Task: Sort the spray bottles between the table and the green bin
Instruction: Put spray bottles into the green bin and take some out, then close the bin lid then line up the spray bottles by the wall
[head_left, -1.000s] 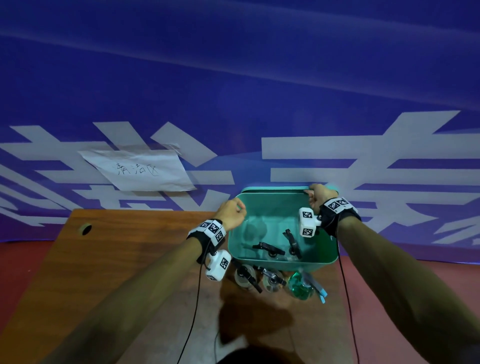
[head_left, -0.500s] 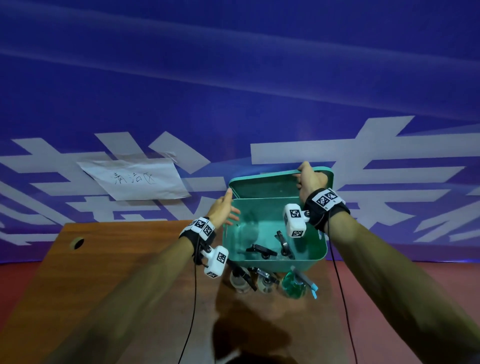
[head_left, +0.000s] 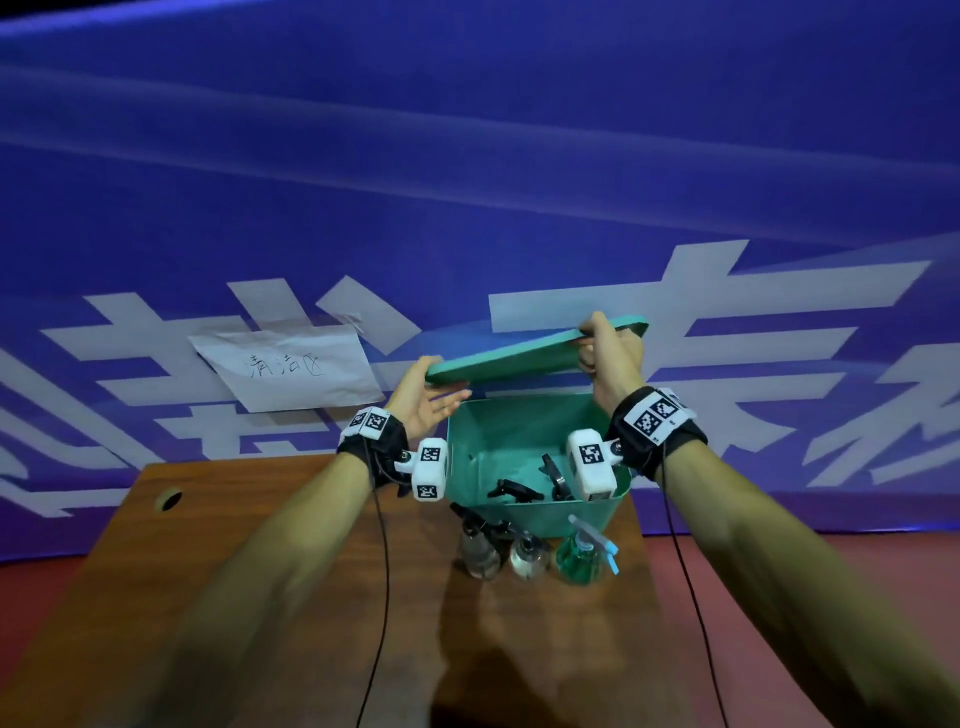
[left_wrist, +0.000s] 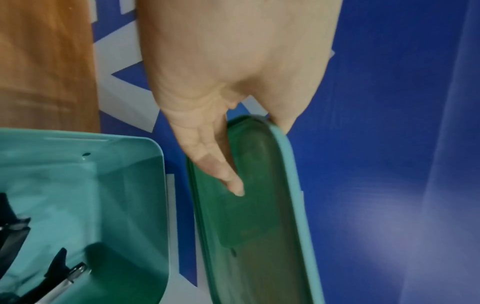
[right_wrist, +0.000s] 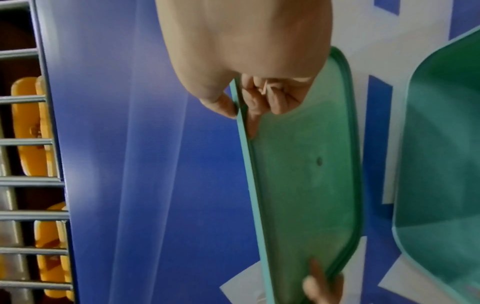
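Observation:
Both hands hold the green bin's lid (head_left: 519, 358) in the air above the open green bin (head_left: 498, 431). My left hand (head_left: 441, 384) pinches the lid's left end, thumb on the rim and fingers (left_wrist: 215, 160) flat under it. At the right end, my right hand (head_left: 595, 343) grips the rim, fingers (right_wrist: 259, 102) curled beneath the lid (right_wrist: 306, 174). Two black-headed spray bottles (head_left: 514, 491) lie inside the bin. Two clear spray bottles (head_left: 480, 551) and a green one (head_left: 579, 558) stand on the table in front of the bin.
The bin stands at the far right of a wooden table (head_left: 260, 571) with a cable hole (head_left: 169, 500) at its far left. A paper sign (head_left: 288, 369) hangs on the blue backdrop. Red floor lies to the right. A metal rack (right_wrist: 26, 144) shows behind the backdrop.
The lid has come off the bin: my right hand raised its right end first, then my left hand took the left end, and both lifted it clear.

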